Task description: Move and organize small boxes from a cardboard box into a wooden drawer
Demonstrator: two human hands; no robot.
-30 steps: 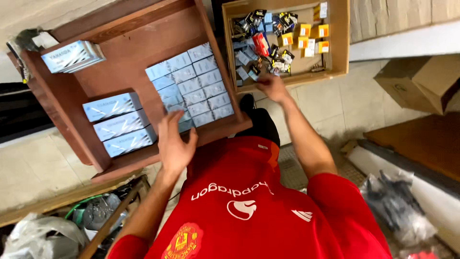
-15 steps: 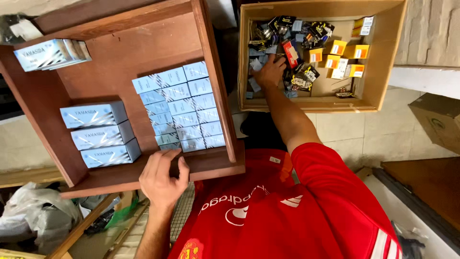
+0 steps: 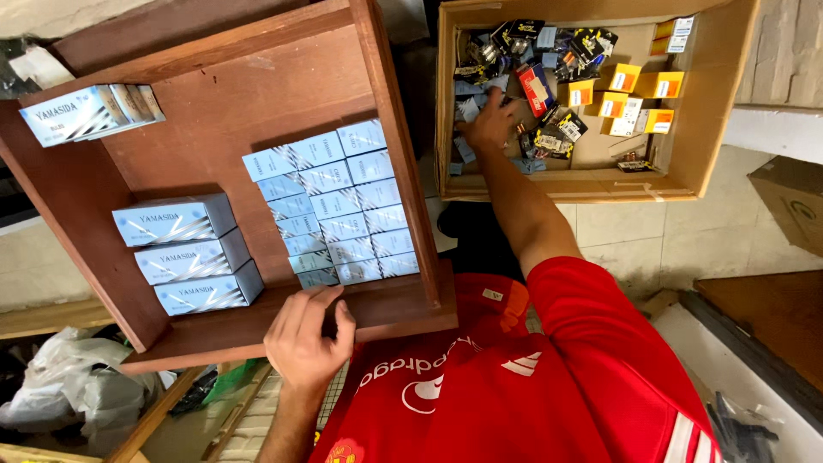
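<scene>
Over at the cardboard box (image 3: 591, 176), the right hand (image 3: 489, 124) has pushed deeper among the small packets (image 3: 549, 137), fingers spread, gripping nothing I can tell; the left hand (image 3: 307, 339) has dropped to the wooden shelf (image 3: 377, 309) edge, fingers loosely curled, just below the stacked silver-blue cartons (image 3: 330, 206).

A white plastic bag (image 3: 60, 394) lies beside folded cardboard (image 3: 793, 210)

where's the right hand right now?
In the head view, upper middle: the right hand reaches into the left part of the cardboard box, resting on the small packets, left of the orange boxes.
</scene>
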